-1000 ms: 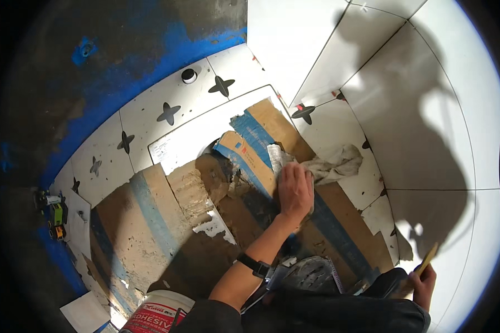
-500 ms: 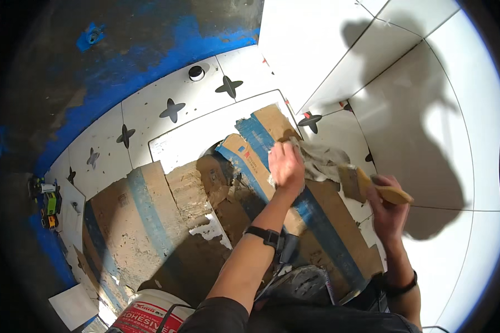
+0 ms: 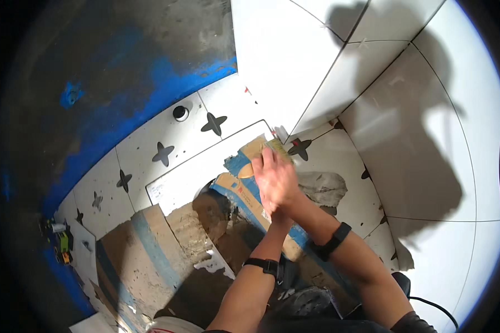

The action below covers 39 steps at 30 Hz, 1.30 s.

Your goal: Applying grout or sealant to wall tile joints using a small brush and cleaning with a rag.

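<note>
Hands are seen from above, brought together over a corner where white floor tiles point(image 3: 150, 166) patterned with dark 4-pointed stars meet plain white wall tiles point(image 3: 294, 61). The right hand point(image 3: 280, 183) lies uppermost, its fingers curled around a pale wooden-handled brush point(image 3: 261, 161) with light straw-coloured bristles, whose tip rests at the base of the wall just beside a star mark. The left hand point(image 3: 272, 208) is mostly hidden beneath the right one, so whether it is closed on anything cannot be told. A black band is worn on each wrist.

Under the hands lies a flattened sheet of brown cardboard with a blue stripe point(image 3: 244, 194), smeared with grey mortar. A second, larger piece of similar striped cardboard point(image 3: 144, 261) lies nearer the lower left. A crumpled grey cloth point(image 3: 325, 186) sits on the floor tile just right of the hands. A round dark drain hole point(image 3: 180, 112) shows in a floor tile further up, and beyond it the bare floor is coated blue point(image 3: 144, 94).

The step in hand appears to be brushing the joint where floor meets wall. The next move would likely call for short, controlled strokes along that seam, with the bristles kept in the corner and off the cardboard's wet mortar.
</note>
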{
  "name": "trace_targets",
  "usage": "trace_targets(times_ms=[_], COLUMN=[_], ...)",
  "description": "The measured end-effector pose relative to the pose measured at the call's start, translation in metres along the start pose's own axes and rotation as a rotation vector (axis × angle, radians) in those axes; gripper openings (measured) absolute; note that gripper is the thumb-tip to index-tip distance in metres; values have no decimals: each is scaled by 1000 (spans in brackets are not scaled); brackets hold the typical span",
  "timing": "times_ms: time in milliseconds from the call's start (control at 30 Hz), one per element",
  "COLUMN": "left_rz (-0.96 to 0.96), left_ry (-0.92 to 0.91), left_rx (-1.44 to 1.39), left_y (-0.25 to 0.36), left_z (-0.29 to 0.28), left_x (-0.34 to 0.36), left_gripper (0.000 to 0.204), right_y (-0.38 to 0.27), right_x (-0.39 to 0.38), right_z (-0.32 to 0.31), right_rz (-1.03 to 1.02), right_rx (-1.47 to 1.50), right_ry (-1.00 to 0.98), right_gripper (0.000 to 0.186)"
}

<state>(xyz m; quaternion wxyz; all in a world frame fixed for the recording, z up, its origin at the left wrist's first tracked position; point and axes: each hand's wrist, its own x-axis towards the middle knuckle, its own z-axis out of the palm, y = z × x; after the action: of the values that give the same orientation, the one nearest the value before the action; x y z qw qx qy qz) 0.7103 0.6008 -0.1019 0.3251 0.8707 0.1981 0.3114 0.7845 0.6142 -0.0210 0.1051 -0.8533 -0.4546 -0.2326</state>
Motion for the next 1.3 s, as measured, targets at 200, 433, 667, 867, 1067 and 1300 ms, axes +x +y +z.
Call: trace_targets(times_ms=[200, 433, 667, 867, 1067, 1300], left_rz=[-27, -192, -47, -72, -119, -76], left_ry=[-67, -47, 61, 57, 123, 150], left_rx=[-35, 26, 31, -35, -75, -6], left_y=[-3, -28, -8, -19, -5, -11], left_z=[12, 47, 44, 37, 37, 17], left_x=[-7, -30, -20, -17, -12, -3], left_gripper=[41, 37, 23, 19, 12, 13], right_y=[9, -20, 5, -12, 33, 91], right_x=[9, 22, 21, 2, -64, -150], right_z=[33, 12, 21, -40, -112, -103], right_rz=[90, 186, 130, 192, 361, 1099], right_rx=[-98, -82, -91, -38, 253, 534], right_ry=[-30, -258, -259, -368, -162, -147], right_gripper=[10, 14, 19, 22, 21, 15])
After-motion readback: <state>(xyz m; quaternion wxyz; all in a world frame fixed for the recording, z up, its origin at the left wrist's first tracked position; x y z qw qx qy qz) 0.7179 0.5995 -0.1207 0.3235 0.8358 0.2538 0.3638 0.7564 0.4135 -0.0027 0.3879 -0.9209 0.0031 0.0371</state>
